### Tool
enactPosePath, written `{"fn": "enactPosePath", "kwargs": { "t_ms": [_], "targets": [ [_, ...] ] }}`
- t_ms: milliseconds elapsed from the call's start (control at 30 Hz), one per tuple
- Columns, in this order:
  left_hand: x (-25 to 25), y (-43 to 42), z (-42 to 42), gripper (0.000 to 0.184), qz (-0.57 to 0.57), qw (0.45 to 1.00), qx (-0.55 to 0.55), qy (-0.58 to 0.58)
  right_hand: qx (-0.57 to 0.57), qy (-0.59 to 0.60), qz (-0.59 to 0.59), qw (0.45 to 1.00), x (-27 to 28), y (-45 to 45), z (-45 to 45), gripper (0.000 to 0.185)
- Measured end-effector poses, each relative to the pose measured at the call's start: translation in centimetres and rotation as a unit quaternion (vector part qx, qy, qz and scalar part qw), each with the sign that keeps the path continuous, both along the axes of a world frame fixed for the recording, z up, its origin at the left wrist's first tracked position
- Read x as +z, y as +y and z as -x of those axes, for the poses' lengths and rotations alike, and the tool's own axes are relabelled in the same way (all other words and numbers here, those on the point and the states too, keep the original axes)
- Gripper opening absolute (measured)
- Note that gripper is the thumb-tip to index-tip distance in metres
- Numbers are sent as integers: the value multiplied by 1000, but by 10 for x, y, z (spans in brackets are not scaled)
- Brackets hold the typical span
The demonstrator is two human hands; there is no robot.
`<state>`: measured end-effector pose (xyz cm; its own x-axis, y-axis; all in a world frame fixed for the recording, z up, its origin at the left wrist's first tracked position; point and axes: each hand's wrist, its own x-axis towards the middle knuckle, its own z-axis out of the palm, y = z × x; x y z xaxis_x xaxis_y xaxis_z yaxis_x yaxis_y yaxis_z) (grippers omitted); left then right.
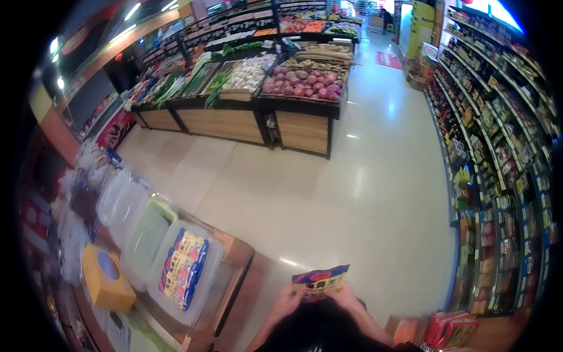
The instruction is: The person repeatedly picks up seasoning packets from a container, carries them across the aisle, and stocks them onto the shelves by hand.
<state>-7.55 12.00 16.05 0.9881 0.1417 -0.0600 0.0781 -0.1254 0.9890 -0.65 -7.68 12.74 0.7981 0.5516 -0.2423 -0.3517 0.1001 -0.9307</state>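
A blue and yellow printed food packet [321, 281] is held up in front of my body, over the floor. My left hand [288, 298] is closed on its left edge. On the other side, the fingers of my right hand [345, 295] grip the right edge. To the left, similar blue and yellow packets [184, 267] lie in overlapping rows on a translucent plastic lid or tub [214, 258]. Both hands are apart from that stack. The packet's lower part is partly hidden by my fingers.
Plastic tubs [143, 243] and a yellow box [105, 278] crowd the left counter. Ahead stands a vegetable stand [220, 124] with onions [302, 84] and garlic [251, 73]. Stocked shelves [489, 135] line the right. Red packages [448, 330] sit at lower right. Tiled floor [281, 199] lies between.
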Motion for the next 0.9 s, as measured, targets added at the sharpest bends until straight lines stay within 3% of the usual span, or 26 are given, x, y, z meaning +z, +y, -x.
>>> {"fn": "enactPosePath", "kwargs": {
  "t_ms": [67, 233, 333, 433, 567, 667, 800, 900],
  "targets": [
    [-18, -16, -20, 20, -17, 999, -29, -16, -23, -47, 49, 997, 3, -24, -16, 26],
    [6, -84, -90, 20, 99, 992, -75, 25, -15, -69, 132, 989, 55, -89, -57, 24],
    [-6, -125, -122, 19, 100, 990, -92, 26, -73, -110, 61, 989, 44, -128, -75, 22],
    [-7, -162, -145, 21, 70, 990, -118, 44, -142, -24, 83, 986, 50, -160, -83, 20],
    [6, -188, -172, 19, 68, 970, -211, 98, -214, -93, 82, 969, 26, -192, -90, 15],
    [6, -208, -192, 15, 62, 968, -226, 90, -238, -54, 33, 969, 6, -205, -90, 14],
    [2, -236, -226, 14, -5, 962, -258, 87, -294, -89, 56, 950, 42, -225, -104, 12],
    [-11, -264, -255, 14, 41, 953, -276, 115, -368, -60, 26, 928, 34, -244, -116, 10]
  ]
}}
